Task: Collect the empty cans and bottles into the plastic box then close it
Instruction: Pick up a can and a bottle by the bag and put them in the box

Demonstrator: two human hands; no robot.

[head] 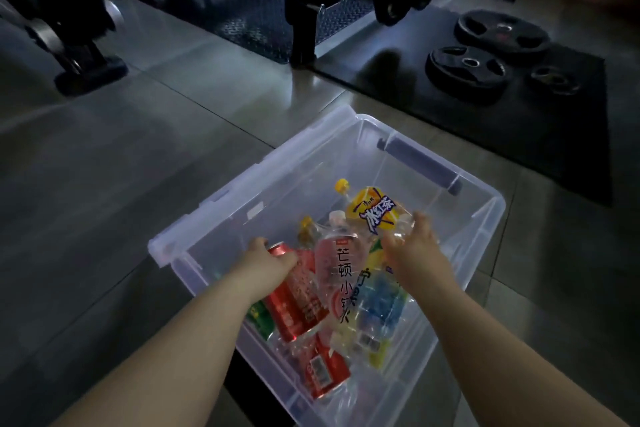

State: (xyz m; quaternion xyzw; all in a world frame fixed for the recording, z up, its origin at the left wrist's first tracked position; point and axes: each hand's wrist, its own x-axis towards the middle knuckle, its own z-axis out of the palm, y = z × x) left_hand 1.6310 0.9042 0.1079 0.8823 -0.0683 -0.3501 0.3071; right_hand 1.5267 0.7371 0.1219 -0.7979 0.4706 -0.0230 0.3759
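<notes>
Both my hands are inside the clear plastic box (349, 135) on the floor. Left hand (268, 262) is wrapped round a red can (294, 302) by the box's left wall; right hand (414, 244) is curled on a yellow-label bottle (375, 213) near the middle. Empties are light, thin, crush easily, so I'd grip mid-body w/ little squeeze. No lid in view.

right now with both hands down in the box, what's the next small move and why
Probably let go and lift both hands out. The left hand rests on a red can and the right hand holds the yellow-labelled bottle, both already inside the clear plastic box. No lid is in view, so finding it likely follows.
</notes>
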